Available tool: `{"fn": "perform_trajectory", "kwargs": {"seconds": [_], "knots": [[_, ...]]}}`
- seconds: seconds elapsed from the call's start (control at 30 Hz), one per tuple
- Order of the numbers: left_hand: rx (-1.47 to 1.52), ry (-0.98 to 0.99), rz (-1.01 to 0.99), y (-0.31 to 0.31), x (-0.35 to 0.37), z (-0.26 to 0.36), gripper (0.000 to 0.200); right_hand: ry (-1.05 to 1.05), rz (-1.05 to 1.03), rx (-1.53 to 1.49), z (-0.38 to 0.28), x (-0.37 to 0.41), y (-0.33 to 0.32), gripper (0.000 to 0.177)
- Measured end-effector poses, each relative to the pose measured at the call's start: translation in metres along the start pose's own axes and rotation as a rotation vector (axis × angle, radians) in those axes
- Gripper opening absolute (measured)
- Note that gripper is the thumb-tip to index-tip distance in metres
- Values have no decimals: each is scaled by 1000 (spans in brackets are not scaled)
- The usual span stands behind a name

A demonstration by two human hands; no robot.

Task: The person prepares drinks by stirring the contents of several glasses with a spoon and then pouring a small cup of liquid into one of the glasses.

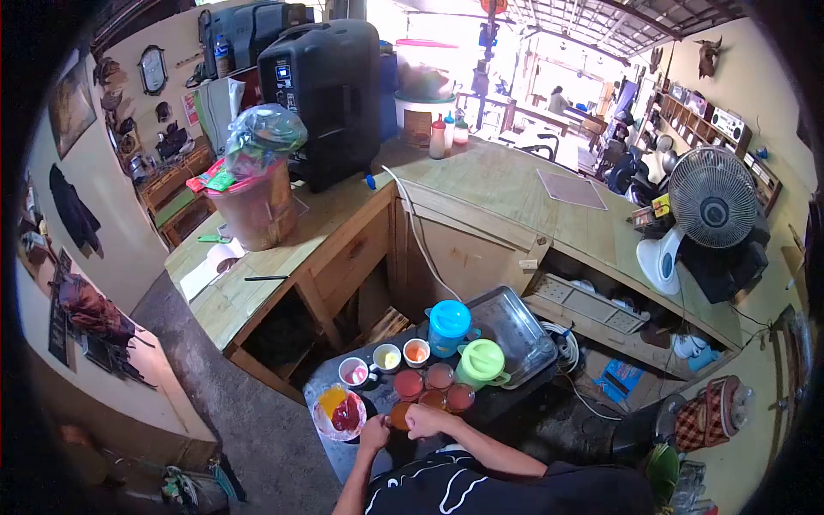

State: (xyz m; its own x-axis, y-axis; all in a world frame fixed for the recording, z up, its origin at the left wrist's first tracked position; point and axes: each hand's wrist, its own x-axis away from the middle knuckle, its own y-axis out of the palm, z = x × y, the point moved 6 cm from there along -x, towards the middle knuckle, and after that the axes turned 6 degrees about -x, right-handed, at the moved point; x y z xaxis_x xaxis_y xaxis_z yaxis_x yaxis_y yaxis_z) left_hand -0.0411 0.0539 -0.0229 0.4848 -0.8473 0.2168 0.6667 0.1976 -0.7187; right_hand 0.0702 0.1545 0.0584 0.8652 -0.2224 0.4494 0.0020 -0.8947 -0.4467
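Both hands curl close together at the desk's (380, 398) near edge, the left hand (374, 432) and right hand (427, 421) flanking an orange-filled glass (398, 417); I cannot tell whether either grips it. Red-filled glasses (408, 384) stand just beyond, and a bowl (325, 427) sits by the left edge.

- At six o'clock, the right hand (432, 421) hides part of a glass of orange drink (398, 416).
- Just beside it, the left hand (374, 433) perhaps pinches something; the fingertips are too small to tell.
- The black shirt (532, 494) is cut off by the bottom edge.
- Toward half past one, a distant person (558, 101) is blurred.
- At eight o'clock, shadow hides the inside of the cupboard (314, 307).
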Motion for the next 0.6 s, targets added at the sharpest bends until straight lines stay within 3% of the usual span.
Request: {"fn": "perform_trajectory", "kwargs": {"seconds": [0.03, 0.13, 0.23, 0.27, 0.37, 0.47, 0.57, 0.6], "knots": [[-11, 1, -5, 2, -2, -1, 24, -7, -94, -122, 1, -3, 6, 18], [-22, -9, -15, 3, -1, -1, 24, -70, 406, -101, 2, -1, -20, 17], [-20, -9, -15, 3, 1, -4, 24, -6, 413, 256, 5, -3, -20, 20], [-29, -12, -11, 7, -2, -8, 24, 36, 314, 297, 13, -9, -13, 22], [-3, -17, -17, 9, -2, -10, 24, 38, -96, -132, 10, -9, 6, 21], [24, -27, -54, 8, -4, -9, 24, -30, 114, -358, -5, -4, -5, 21], [1, -7, -29, 8, -3, -9, 26, -116, 556, 120, -9, 7, -26, 22], [-7, 22, 3, 8, -3, -8, 27, -88, 482, 196, -3, 2, -19, 22]]}}
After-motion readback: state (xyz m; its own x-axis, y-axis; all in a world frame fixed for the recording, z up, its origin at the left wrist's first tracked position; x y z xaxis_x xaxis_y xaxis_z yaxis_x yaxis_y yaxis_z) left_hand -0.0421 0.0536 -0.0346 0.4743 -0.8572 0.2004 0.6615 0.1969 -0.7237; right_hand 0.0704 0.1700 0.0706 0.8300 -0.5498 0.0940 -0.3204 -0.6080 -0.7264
